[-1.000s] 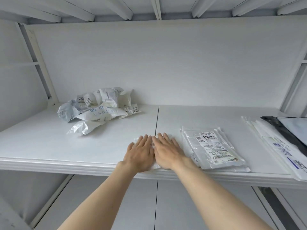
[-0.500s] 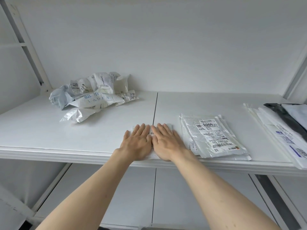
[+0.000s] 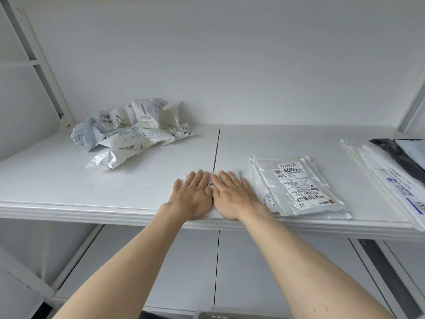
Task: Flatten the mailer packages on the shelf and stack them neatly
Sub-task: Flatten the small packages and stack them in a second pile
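Head view: the left hand (image 3: 192,197) and right hand (image 3: 231,197) lie flat, fingers straight, side by side on 1 small white mailer (image 3: 212,180) at the shelf (image 3: 69,192) front edge. The flattened stack (image 3: 299,189) sits just right, nearer the right hand; the crumpled mailers (image 3: 131,132) lie back-left. Walls are white.

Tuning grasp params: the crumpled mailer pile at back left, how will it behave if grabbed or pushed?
The crumpled mailer pile is probably floppy: thin film creased all over, no stiff edges. Likely light for its bulk, since it puffs up loosely off the shelf. The bags lie loose and tangled, so a push may scatter or slide them on the smooth surface rather than move them as one.
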Available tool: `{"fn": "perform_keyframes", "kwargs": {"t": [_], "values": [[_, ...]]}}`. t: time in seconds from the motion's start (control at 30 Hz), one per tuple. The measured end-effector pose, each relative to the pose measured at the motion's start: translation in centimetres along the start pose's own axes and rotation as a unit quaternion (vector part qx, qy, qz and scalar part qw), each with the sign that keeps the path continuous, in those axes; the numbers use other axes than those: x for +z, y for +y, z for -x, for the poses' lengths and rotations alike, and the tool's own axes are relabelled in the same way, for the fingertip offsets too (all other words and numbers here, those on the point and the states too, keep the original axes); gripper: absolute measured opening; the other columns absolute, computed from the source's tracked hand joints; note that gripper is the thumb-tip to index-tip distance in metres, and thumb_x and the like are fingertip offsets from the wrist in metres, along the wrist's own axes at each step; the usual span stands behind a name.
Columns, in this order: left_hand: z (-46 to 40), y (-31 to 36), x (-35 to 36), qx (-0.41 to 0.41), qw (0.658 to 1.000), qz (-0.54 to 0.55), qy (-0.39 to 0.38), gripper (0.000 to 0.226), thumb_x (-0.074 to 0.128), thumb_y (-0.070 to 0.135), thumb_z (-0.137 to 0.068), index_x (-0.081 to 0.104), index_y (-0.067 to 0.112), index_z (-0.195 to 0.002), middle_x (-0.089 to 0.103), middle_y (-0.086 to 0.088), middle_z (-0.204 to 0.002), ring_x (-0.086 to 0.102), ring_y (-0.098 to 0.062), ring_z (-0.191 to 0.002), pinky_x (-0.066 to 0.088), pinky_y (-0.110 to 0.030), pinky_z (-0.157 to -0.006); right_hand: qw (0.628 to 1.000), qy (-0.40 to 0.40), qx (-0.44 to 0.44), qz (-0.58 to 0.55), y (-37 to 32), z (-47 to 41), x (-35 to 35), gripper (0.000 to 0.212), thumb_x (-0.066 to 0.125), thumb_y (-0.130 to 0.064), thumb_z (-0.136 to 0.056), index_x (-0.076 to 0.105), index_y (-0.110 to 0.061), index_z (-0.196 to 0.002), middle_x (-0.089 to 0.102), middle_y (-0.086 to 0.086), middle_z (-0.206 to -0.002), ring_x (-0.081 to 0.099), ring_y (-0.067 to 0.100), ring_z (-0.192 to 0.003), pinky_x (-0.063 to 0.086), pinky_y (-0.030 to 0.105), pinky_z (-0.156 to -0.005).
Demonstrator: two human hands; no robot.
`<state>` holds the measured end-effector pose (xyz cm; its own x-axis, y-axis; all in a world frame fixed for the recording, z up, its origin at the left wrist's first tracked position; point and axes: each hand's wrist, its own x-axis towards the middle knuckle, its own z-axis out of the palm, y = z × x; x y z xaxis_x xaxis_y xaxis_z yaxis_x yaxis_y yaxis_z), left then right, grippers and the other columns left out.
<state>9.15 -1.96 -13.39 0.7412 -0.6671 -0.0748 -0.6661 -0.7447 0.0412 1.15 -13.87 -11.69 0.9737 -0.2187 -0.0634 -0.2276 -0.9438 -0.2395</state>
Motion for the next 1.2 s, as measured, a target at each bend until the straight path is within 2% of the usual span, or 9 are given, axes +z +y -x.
{"fn": "perform_keyframes", "kwargs": {"t": [0.37, 0.53, 0.67, 0.73, 0.8, 0.9, 1.0, 1.1, 1.2], "values": [[0.0, 0.0, 0.1, -0.001, 1.000, -0.009, -0.007, 0.058, 0.016, 0.040, -0.103, 0.007, 0.017, -0.156, -0.007, 0.002, -0.164, -0.008, -0.021, -0.151, 0.007, -0.054, -0.117, 1.000, -0.022, 0.004, 0.009, -0.1, 0.0, -0.2, 0.054, 0.011, -0.039, -0.104, 0.000, -0.032, -0.156, -0.008, -0.006, -0.164, -0.011, 0.013, -0.150, -0.008, 0.043, -0.121], [0.7, 0.4, -0.5, -0.026, 1.000, 0.017, -0.004, 0.057, 0.014, 0.037, -0.103, 0.003, 0.019, -0.156, -0.006, 0.004, -0.164, -0.006, -0.019, -0.151, 0.006, -0.049, -0.119, 0.995, -0.086, 0.009, 0.051, -0.6, -0.1, -2.2, 0.055, 0.013, -0.039, -0.104, -0.004, -0.031, -0.156, -0.007, -0.004, -0.164, -0.014, 0.018, -0.150, -0.010, 0.046, -0.120], [1.2, 1.1, -1.3, -0.051, 0.997, 0.053, 0.010, 0.062, 0.012, 0.038, -0.102, -0.004, 0.014, -0.156, -0.009, 0.001, -0.164, -0.008, -0.019, -0.151, 0.003, -0.047, -0.120, 0.997, 0.019, -0.018, 0.067, 0.7, 0.9, -5.2, 0.078, 0.043, -0.033, -0.098, -0.008, -0.026, -0.155, 0.017, 0.002, -0.162, -0.002, 0.026, -0.151, 0.002, 0.046, -0.120], [1.2, 1.3, -1.5, -0.078, 0.995, 0.063, 0.010, 0.066, 0.013, 0.041, -0.101, -0.009, 0.009, -0.155, -0.012, -0.004, -0.163, -0.011, -0.020, -0.150, 0.001, -0.048, -0.120, 0.993, 0.059, 0.037, 0.093, 2.3, 2.0, -6.1, 0.087, 0.049, -0.031, -0.093, -0.012, -0.023, -0.154, 0.016, 0.006, -0.161, -0.002, 0.029, -0.150, 0.004, 0.052, -0.119], [1.3, 1.6, -1.4, -0.109, 0.992, 0.069, 0.020, 0.070, 0.016, 0.045, -0.100, -0.010, 0.009, -0.154, -0.013, -0.007, -0.163, -0.012, -0.023, -0.150, 0.000, -0.051, -0.119, 0.990, 0.042, 0.103, 0.092, 4.3, 3.0, -6.8, 0.087, 0.049, -0.040, -0.092, -0.008, -0.022, -0.155, 0.014, 0.008, -0.160, -0.002, 0.034, -0.149, 0.007, 0.057, -0.116], [1.9, 2.3, -1.3, -0.208, 0.973, 0.077, 0.063, 0.080, 0.023, 0.060, -0.093, 0.006, 0.010, -0.153, 0.012, -0.016, -0.160, 0.009, -0.031, -0.148, 0.011, -0.055, -0.114, 0.986, 0.040, 0.144, 0.075, 7.0, 4.6, -7.5, 0.081, 0.049, -0.051, -0.088, 0.011, -0.022, -0.153, 0.026, 0.006, -0.155, 0.013, 0.032, -0.145, 0.020, 0.051, -0.112], [2.7, 3.2, -1.7, -0.254, 0.958, 0.081, 0.111, 0.069, 0.030, 0.064, -0.087, 0.030, 0.015, -0.136, 0.045, -0.012, -0.132, 0.038, -0.028, -0.127, 0.029, -0.050, -0.101, 0.984, 0.066, 0.153, 0.062, 8.4, 6.0, -8.0, 0.075, 0.049, -0.059, -0.084, 0.030, -0.023, -0.147, 0.035, 0.003, -0.150, 0.023, 0.027, -0.141, 0.026, 0.046, -0.108], [3.1, 3.7, -1.8, -0.220, 0.957, 0.119, 0.150, 0.072, 0.043, 0.061, -0.090, 0.025, 0.017, -0.144, 0.046, -0.011, -0.132, 0.043, -0.030, -0.125, 0.032, -0.046, -0.100, 0.984, -0.004, 0.178, 0.015, 8.7, 7.6, -8.2, 0.100, 0.054, -0.072, -0.077, 0.012, -0.025, -0.155, 0.014, 0.001, -0.162, 0.010, 0.025, -0.148, 0.021, 0.050, -0.113], [3.6, 3.6, -2.3, -0.181, 0.913, 0.302, 0.206, 0.079, 0.072, 0.041, -0.082, 0.029, 0.019, -0.145, 0.048, -0.012, -0.130, 0.048, -0.033, -0.121, 0.037, -0.044, -0.100, 0.982, -0.047, 0.182, -0.032, 9.2, 9.1, -7.4, 0.124, 0.062, -0.076, -0.069, -0.016, -0.031, -0.154, -0.007, 0.001, -0.164, 0.002, 0.024, -0.151, 0.018, 0.050, -0.118]]}}
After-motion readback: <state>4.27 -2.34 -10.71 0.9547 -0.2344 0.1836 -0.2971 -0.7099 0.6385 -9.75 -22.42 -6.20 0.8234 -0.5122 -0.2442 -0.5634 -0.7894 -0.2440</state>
